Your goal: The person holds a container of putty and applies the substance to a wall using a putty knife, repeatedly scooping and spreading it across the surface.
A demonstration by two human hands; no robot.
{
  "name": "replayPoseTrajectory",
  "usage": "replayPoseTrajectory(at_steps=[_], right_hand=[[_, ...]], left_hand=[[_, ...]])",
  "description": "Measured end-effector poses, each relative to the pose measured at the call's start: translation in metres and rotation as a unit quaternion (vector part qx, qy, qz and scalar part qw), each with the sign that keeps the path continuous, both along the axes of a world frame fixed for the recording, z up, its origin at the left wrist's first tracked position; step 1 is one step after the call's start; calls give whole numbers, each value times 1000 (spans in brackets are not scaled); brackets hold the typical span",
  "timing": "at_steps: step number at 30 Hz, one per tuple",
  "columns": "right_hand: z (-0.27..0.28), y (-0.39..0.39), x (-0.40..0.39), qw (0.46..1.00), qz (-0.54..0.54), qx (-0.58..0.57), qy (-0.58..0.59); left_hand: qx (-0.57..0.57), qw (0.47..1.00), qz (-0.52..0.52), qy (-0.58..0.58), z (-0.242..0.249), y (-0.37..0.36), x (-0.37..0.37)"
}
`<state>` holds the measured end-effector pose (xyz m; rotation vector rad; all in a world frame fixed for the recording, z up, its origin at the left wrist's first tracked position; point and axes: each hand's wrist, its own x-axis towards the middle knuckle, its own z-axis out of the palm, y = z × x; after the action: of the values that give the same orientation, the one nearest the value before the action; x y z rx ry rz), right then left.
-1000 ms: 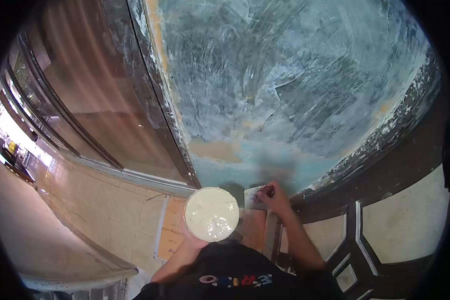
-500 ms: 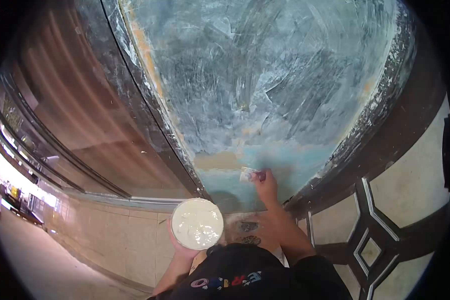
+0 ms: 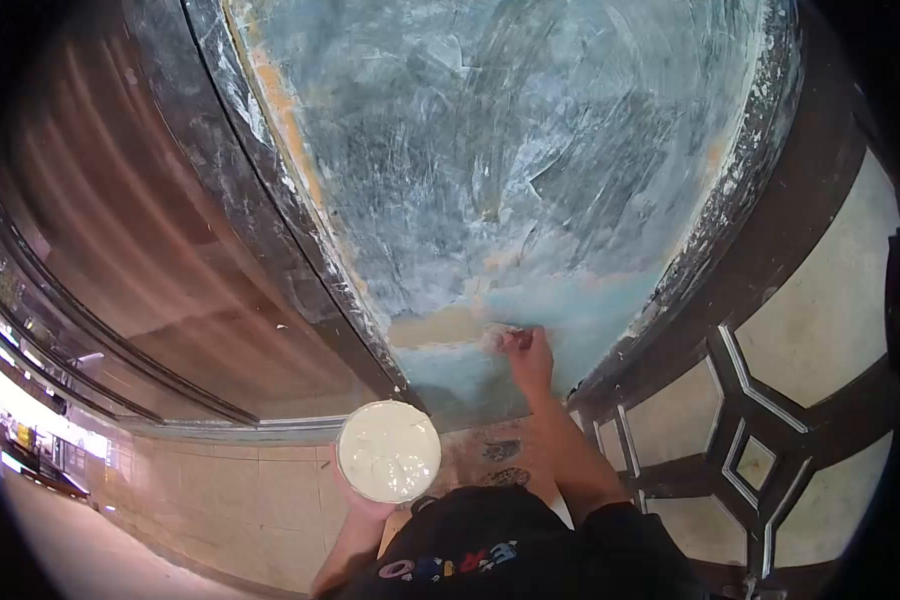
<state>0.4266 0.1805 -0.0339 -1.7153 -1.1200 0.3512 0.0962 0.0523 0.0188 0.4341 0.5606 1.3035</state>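
Note:
My left hand is wrapped round the side of a round tub filled nearly to the rim with glossy creamy-white paste. In front of me, my right hand grips the handle of a putty knife. Its pale blade lies at the low part of a patchy blue-grey wall, beside a beige patch. Motion blurs the blade a little, and the fingers cover most of the handle.
Dark, paint-spattered trim borders the wall on the right, with a dark panelled door beyond it. On the left stands a brown reflective panel. Tiled floor lies below, with a dark footwear piece near my body.
My right hand has turned, and the putty knife's blade now shows more edge-on, slightly higher on the wall. The tub stays in my left hand. The whole view has shifted slightly.

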Motion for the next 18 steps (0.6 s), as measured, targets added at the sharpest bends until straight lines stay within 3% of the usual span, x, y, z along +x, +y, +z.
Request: replayPoseTrajectory(at_steps=[2, 3, 4, 5, 7, 8, 9, 11, 14, 15, 16, 17, 18], right_hand=[[-11, 3, 5, 1000, -22, -12, 3], [-27, 2, 16, 975, -18, 95, 202], [-40, -1, 24, 899, -12, 199, 390], [-48, -4, 30, 899, -12, 201, 389], [-59, -13, 37, 897, 35, 249, 364], [-42, -16, 26, 945, 14, 188, 268], [-31, -14, 16, 945, 12, 187, 268], [-15, -8, 1, 1000, -3, 25, -13], [6, 1, -11, 995, -14, -49, -81], [-11, 5, -2, 995, -15, -49, -80], [-47, 14, 13, 994, -25, 49, 100], [-69, 16, 22, 950, -31, 145, 275], [-71, 8, 21, 950, -29, 146, 274]], left_hand=[[88, 986, 15, 142, -4, -2, -3], [132, 968, 22, 212, -5, -1, -5], [311, 879, 55, 356, 30, -7, 4], [313, 879, 56, 355, 29, -5, 3], [403, 829, 96, 376, 18, -4, 0], [136, 969, 26, 205, -7, 0, -2], [135, 969, 24, 204, -2, 1, -2], [-5, 994, -74, -85, 16, 4, 1], [-12, 993, -92, -71, 15, 5, 1], [-12, 993, -93, -71, 16, 5, 2], [-2, 995, -87, -42, 16, 5, 4], [7, 997, -79, -15, 17, 5, 5], [9, 997, -78, -16, 23, 3, 8]])
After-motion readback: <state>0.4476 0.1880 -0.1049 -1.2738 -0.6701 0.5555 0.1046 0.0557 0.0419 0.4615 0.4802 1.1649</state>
